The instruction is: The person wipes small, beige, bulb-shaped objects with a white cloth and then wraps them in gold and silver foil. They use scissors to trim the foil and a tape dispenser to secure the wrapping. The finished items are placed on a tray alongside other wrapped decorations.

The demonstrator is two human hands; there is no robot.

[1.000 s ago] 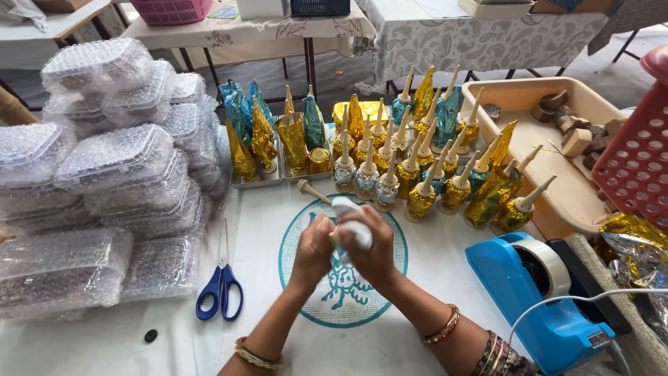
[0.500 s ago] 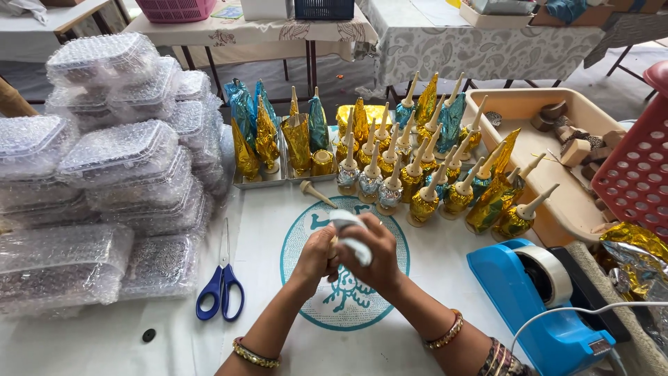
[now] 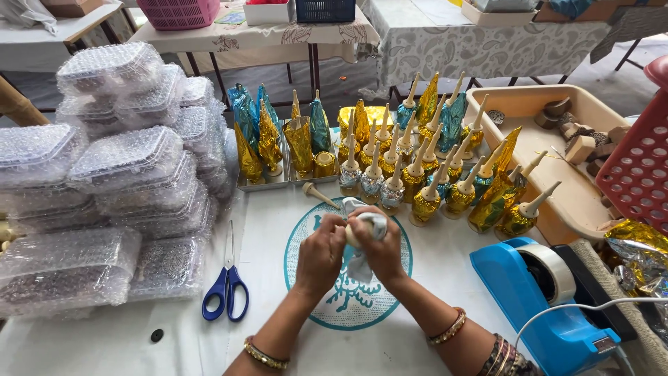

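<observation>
A beige plastic tray [image 3: 550, 104] at the right of the table [image 3: 174, 341] is seen to hold small wooden blocks and rings, and two shallow metal trays [image 3: 261, 182] behind the hands carry upright cones wrapped in gold and blue foil. More foil-wrapped wooden cones [image 3: 424, 202] are stood in rows just beside them, and bubble-wrapped clear boxes [image 3: 111, 167] are stacked at the left. A small pale wooden piece with silver foil [image 3: 365, 230] is held over the round teal print, pinched between the left hand [image 3: 321, 254] and the right hand [image 3: 381, 252], whose fingers are curled closely around it. Blue-handled scissors [image 3: 226, 292] lie shut to the left, a blue tape dispenser [image 3: 550, 299] to the right. Compared with half a second before, the hands and foil have hardly shifted; the foil is gathered slightly tighter
</observation>
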